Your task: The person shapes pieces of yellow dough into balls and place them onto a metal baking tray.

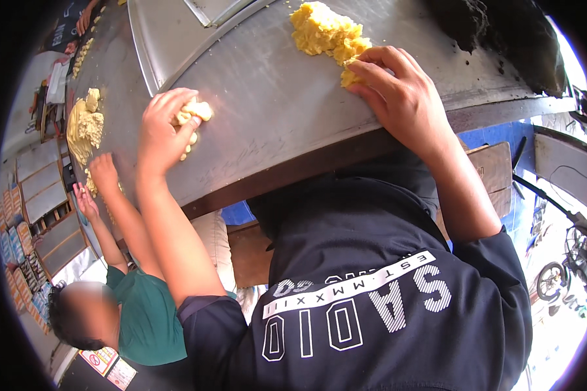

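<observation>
On the steel table (248, 111), my left hand (164, 130) is curled around small lumps of pale dough (199, 109), with a few more pieces just below its fingers. My right hand (398, 94) has its fingers bent onto the lower end of a crumbly yellow dough mass (323, 29), gripping a bit of it; the fingertips are partly hidden.
A metal tray (151, 52) lies at the back. A black sooty item (502, 39) is at upper right. A co-worker in green (150, 313) works at my left beside more dough (85, 127); another person's hand (83, 21) is farther off. A motorbike (567, 274) stands at right.
</observation>
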### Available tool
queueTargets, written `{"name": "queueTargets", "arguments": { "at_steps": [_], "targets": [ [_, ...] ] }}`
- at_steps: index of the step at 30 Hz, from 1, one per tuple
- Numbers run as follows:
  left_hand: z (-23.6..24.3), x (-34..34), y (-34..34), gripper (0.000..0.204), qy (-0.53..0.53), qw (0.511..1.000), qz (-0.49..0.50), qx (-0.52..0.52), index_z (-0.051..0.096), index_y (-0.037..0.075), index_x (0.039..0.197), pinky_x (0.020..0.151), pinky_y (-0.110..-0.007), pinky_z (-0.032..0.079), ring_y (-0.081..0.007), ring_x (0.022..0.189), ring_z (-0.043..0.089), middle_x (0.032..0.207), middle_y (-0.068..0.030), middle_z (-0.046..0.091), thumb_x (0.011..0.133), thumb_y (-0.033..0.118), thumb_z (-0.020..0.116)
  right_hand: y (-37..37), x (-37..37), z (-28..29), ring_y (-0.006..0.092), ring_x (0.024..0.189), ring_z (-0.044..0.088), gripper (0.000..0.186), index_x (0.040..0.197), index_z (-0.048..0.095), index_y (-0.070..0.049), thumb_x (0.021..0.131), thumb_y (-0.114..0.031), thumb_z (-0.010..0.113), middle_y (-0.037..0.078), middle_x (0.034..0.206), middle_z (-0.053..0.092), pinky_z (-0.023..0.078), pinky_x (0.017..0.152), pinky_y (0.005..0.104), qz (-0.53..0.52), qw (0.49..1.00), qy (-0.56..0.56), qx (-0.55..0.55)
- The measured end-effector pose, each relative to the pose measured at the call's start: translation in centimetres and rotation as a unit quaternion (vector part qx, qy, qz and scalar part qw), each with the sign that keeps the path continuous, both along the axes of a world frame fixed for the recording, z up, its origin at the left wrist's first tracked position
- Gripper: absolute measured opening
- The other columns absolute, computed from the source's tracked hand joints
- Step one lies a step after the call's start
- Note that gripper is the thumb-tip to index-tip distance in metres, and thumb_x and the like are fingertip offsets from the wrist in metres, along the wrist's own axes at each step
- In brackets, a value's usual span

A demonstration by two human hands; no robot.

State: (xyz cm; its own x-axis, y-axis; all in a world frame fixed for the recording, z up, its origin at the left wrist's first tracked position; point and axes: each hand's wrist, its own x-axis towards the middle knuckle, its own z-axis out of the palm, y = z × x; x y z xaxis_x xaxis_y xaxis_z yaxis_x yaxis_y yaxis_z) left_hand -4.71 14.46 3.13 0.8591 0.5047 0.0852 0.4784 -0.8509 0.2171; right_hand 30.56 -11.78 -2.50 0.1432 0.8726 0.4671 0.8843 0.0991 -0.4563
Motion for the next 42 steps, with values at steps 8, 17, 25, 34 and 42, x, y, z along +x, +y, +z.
{"name": "queueTargets", "arguments": {
  "at_steps": [8, 17, 25, 34, 42],
  "targets": [
    [0.5, -0.2, -0.2, 0.048, -0.052, 0.994, 0.089, -0.024, 0.080, 0.010, 0.143, 0.104, -0.039, 0.063, -0.0274, 0.117, 0.078, 0.142, -0.0119, 0.076, 0.097, -0.001, 0.077, -0.2, 0.4, -0.2, 0.0308, 0.113, 0.073, 0.029, 0.123, 0.081, -0.011, 0.096, -0.019, 0.088, 0.007, 0.122, 0.075, 0.064, 0.096, 0.0443, -0.005, 1.000, -0.004, -0.001],
    [-2.5, -1.4, 1.0, 0.049, -0.139, 0.964, 0.149, -0.174, 0.072, 0.005, 0.155, 0.108, -0.033, 0.060, -0.0141, 0.116, 0.075, 0.128, -0.0063, 0.082, 0.107, 0.005, 0.082, 0.1, 0.4, -0.1, 0.0287, 0.113, 0.071, 0.027, 0.122, 0.080, -0.014, 0.097, -0.022, 0.086, 0.004, 0.122, 0.074, 0.064, 0.096, 0.0432, 0.001, 1.000, -0.017, 0.001],
    [-3.1, 5.1, -2.1, 0.023, -0.127, 0.934, 0.156, -0.295, 0.077, 0.003, 0.133, 0.078, -0.029, 0.059, -0.0086, 0.087, 0.070, 0.107, -0.0020, 0.080, 0.113, 0.014, 0.077, -0.2, 0.4, 0.1, 0.0312, 0.112, 0.074, 0.027, 0.124, 0.083, -0.011, 0.099, -0.019, 0.087, 0.007, 0.123, 0.074, 0.063, 0.097, 0.0452, -0.001, 1.000, 0.000, -0.001],
    [-3.7, 6.9, -9.0, 0.040, -0.143, 0.972, 0.143, 0.122, 0.082, 0.007, 0.111, 0.092, -0.048, 0.059, -0.0330, 0.100, 0.074, 0.109, -0.0084, 0.077, 0.085, 0.032, 0.101, -0.4, 0.1, -1.3, 0.0283, 0.120, 0.070, 0.031, 0.127, 0.078, -0.010, 0.096, -0.017, 0.080, 0.005, 0.130, 0.073, 0.065, 0.097, 0.0425, 0.015, 0.997, -0.065, 0.026],
    [-4.2, 10.1, -9.3, 0.036, -0.108, 0.958, 0.191, 0.183, 0.082, 0.008, 0.108, 0.092, -0.048, 0.056, -0.0337, 0.100, 0.071, 0.106, -0.0077, 0.072, 0.089, 0.034, 0.098, 1.0, -1.5, 0.6, 0.0298, 0.107, 0.068, 0.021, 0.116, 0.075, -0.009, 0.098, -0.019, 0.081, 0.008, 0.112, 0.067, 0.064, 0.094, 0.0456, 0.001, 0.991, -0.119, -0.058]
  ]
}}
